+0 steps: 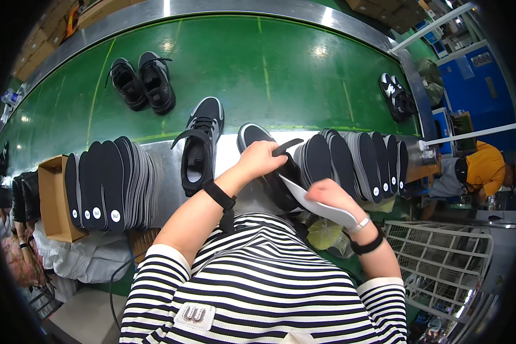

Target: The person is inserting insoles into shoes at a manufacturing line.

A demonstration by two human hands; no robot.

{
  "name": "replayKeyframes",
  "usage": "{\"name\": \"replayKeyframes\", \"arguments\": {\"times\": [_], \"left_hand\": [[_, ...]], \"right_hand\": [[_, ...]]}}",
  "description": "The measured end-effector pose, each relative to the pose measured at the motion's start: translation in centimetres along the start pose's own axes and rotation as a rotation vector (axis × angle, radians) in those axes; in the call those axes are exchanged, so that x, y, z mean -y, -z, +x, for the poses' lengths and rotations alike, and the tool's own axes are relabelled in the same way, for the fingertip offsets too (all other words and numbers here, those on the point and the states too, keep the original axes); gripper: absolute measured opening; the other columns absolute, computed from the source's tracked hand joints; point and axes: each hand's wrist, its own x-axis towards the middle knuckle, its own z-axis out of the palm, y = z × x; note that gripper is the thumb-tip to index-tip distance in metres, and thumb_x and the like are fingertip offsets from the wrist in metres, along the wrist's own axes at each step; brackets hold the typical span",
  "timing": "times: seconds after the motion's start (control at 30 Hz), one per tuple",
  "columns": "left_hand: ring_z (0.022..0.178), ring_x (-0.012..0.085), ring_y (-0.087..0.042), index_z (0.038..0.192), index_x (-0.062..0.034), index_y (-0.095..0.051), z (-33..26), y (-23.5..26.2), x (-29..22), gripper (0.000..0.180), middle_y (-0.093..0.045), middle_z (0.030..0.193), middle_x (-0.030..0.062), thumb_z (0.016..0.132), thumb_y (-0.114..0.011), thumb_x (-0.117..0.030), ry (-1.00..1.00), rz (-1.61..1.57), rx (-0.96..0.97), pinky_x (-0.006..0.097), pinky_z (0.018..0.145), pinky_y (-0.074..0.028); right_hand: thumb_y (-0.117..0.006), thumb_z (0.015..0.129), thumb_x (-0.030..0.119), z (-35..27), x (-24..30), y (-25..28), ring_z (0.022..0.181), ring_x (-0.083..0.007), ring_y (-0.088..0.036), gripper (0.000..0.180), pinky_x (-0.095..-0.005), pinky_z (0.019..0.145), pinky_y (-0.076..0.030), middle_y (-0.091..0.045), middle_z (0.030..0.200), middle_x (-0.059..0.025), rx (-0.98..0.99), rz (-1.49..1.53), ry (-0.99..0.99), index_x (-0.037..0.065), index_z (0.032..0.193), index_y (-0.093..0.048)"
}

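Observation:
A black and grey sneaker (pixel 251 133) sits in front of me at the edge of the green surface, toe pointing away. My left hand (pixel 260 160) is closed on its black strap, whose free end sticks out to the right. My right hand (pixel 331 196) grips an insole (pixel 328 212), pale side showing, with its front end at the shoe's opening. My left hand and the strap hide part of the upper. Just left stands another sneaker (pixel 203 127), its strap folded out to the left and a pale patch visible inside.
Stacks of black insoles stand left (pixel 112 186) and right (pixel 355 163) along the metal edge. A cardboard box (pixel 56 198) is at the far left. A pair of sneakers (pixel 143 85) lies farther back, more shoes (pixel 397 96) at right. A wire cart (pixel 436 261) and a person in yellow (pixel 487 169) are right.

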Motion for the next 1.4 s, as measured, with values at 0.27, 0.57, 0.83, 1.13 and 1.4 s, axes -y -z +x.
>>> {"name": "replayKeyframes", "arguments": {"times": [0.27,0.57,0.83,1.13,1.4], "left_hand": [[0.068,0.0252,-0.057,0.085,0.0024,-0.058,0.3,-0.9,1.8,0.025,-0.059,0.073,0.0163,0.077,-0.053,-0.021,-0.023,-0.050,-0.053,0.033,0.064,-0.043],[0.081,0.0349,-0.056,0.090,0.0012,-0.057,-0.2,-0.9,1.1,0.026,-0.059,0.083,0.0204,0.077,-0.053,-0.021,-0.011,0.017,-0.097,0.038,0.071,-0.043],[0.080,0.0355,-0.056,0.091,0.0021,-0.056,-0.3,-1.3,0.8,0.026,-0.059,0.083,0.0212,0.077,-0.054,-0.020,-0.024,-0.029,-0.129,0.039,0.070,-0.043],[0.078,0.0369,-0.056,0.092,0.0019,-0.056,-0.4,-1.2,0.7,0.026,-0.058,0.080,0.0218,0.078,-0.053,-0.020,-0.014,0.011,-0.146,0.040,0.068,-0.043],[0.077,0.0376,-0.055,0.092,0.0012,-0.056,-0.8,-1.4,0.8,0.025,-0.058,0.079,0.0223,0.078,-0.051,-0.019,0.019,0.024,-0.118,0.040,0.068,-0.043]], "right_hand": [[-0.061,0.062,0.028,2.5,0.5,-4.7,0.069,-0.0245,-0.054,0.025,-0.0358,0.068,-0.039,-0.051,0.070,-0.0092,-0.391,-1.040,0.383,0.006,0.073,-0.055],[-0.058,0.065,0.018,0.3,1.6,-4.4,0.066,-0.0262,-0.054,0.015,-0.0347,0.054,-0.046,-0.052,0.071,-0.0118,-0.238,-1.181,0.375,0.004,0.069,-0.055],[-0.053,0.065,0.007,8.5,-1.5,-5.5,0.069,-0.0290,-0.059,0.010,-0.0384,0.062,-0.047,-0.059,0.072,-0.0181,-0.113,-1.021,0.183,0.003,0.071,-0.059],[-0.052,0.068,0.009,9.0,-1.9,-5.9,0.068,-0.0246,-0.061,0.012,-0.0332,0.056,-0.049,-0.062,0.071,-0.0115,-0.013,-1.270,0.218,0.007,0.066,-0.063],[-0.049,0.071,0.021,4.6,2.5,-3.6,0.085,-0.0274,-0.059,0.031,-0.0521,0.092,-0.025,-0.062,0.084,-0.0137,0.402,-1.097,0.017,0.002,0.095,-0.058]]}}
